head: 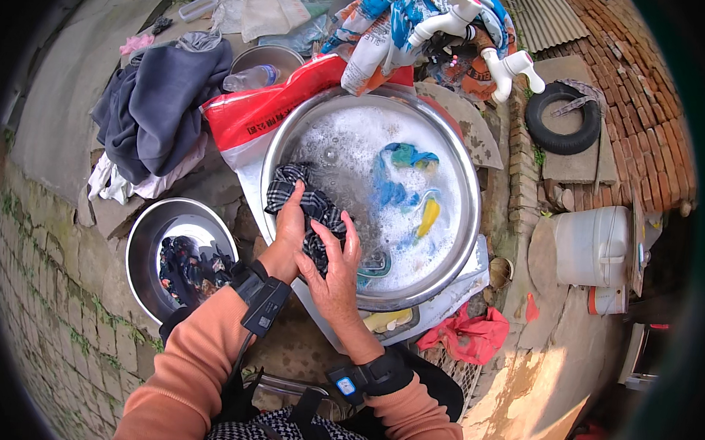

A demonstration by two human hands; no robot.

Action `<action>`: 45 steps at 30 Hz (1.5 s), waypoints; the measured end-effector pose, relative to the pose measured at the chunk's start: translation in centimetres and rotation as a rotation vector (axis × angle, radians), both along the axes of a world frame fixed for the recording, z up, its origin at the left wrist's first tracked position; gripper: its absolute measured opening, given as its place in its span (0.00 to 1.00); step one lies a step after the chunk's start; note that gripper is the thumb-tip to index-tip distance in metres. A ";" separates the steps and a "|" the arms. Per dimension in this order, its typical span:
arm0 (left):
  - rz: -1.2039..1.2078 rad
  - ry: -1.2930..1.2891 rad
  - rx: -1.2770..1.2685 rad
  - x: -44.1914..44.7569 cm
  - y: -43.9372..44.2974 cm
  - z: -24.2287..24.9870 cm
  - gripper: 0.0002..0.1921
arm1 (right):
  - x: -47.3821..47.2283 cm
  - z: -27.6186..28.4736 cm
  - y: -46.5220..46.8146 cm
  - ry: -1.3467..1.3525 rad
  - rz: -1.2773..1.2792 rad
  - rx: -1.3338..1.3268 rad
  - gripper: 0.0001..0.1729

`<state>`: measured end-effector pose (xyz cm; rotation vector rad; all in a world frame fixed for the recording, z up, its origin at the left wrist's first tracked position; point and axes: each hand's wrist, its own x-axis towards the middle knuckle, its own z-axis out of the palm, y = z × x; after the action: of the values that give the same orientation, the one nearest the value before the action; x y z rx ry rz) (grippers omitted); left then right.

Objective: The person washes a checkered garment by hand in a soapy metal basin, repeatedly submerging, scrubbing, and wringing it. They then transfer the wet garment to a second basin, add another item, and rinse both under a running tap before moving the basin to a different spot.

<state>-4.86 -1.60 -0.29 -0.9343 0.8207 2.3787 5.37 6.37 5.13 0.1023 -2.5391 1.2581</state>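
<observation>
Over the left part of a large metal basin [470, 238] of sudsy water, my left hand [290, 229] grips a wet black-and-white checked cloth [314, 206], its thumb on top. The cloth lies bunched against the basin's left wall. My right hand [335, 273] is beside it, fingers spread and bent at the cloth's right edge; some fingertips seem to touch it. Blue and green fabric [394, 174] and a yellow piece [428, 217] show among the suds on the right. A smaller steel bowl [137, 268] with dark patterned cloth [188, 265] stands at the left.
Two white taps [507, 73] jut over the basin's far side, near a printed cloth [373, 48]. Grey garments [161, 102] are heaped at the upper left. A yellow bar, seemingly soap [388, 320], and a red cloth [469, 333] lie by the basin's near edge.
</observation>
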 end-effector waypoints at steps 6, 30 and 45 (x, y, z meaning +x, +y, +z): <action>-0.052 0.067 0.077 2.8 2.6 0.1 0.15 | -6.6 -1.9 3.9 -0.329 -0.395 -0.125 0.15; -0.217 0.144 -0.014 4.4 2.5 0.8 0.12 | -7.4 -6.3 6.8 -0.212 -0.438 -0.005 0.15; -0.405 -0.029 -0.280 2.8 1.1 -1.9 0.31 | -3.7 -11.9 10.7 -0.674 0.055 0.248 0.29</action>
<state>-2.01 -0.55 -2.24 -0.8097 1.2254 1.9305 1.66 17.05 -6.75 -0.2437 -3.2778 1.1237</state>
